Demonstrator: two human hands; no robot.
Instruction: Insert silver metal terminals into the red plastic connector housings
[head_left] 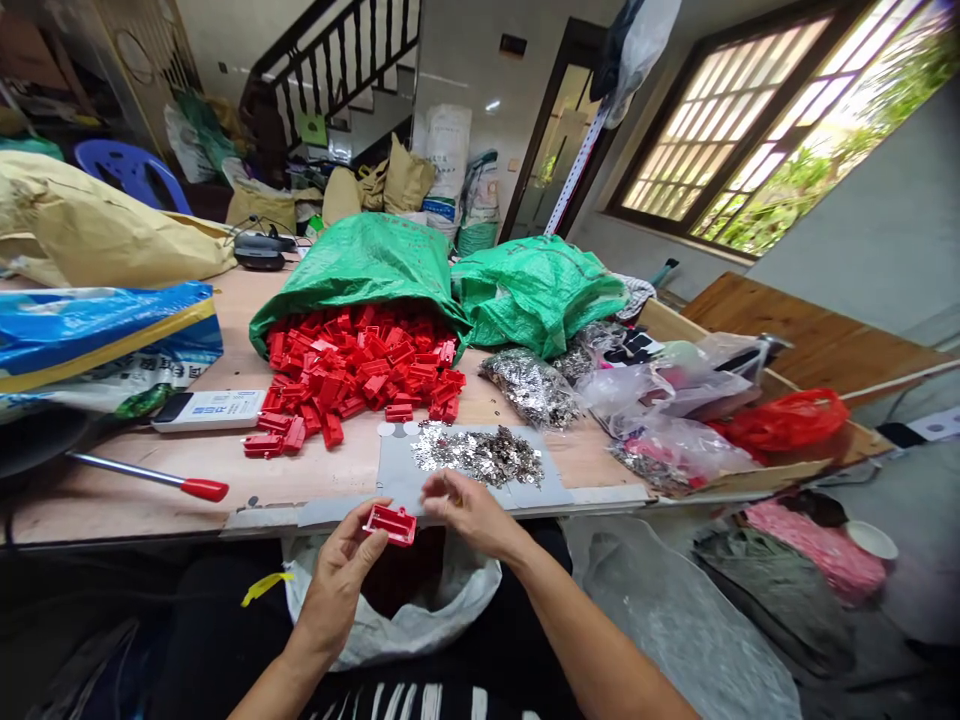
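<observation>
My left hand point(341, 575) pinches a small red plastic housing point(391, 523) just in front of the table's near edge. My right hand point(465, 508) is beside it, fingers curled and pinched together near the housing's right end; what they hold is too small to make out. Just beyond my hands a heap of small silver metal clips point(480, 455) lies on a grey sheet point(397, 470). A big pile of the same red housings point(352, 370) spills from a green woven sack point(360, 265) farther back. A white plastic bag point(405, 615) sits open in my lap under my hands.
A second green sack point(536, 285), clear bags of metal parts point(529, 385), a red bag point(787, 418), a blue printed sack point(97, 335), a white remote point(206, 410) and a red-tipped metal rod point(150, 475) lie on the wooden table point(112, 495). Paper sacks, a blue chair and stairs stand behind.
</observation>
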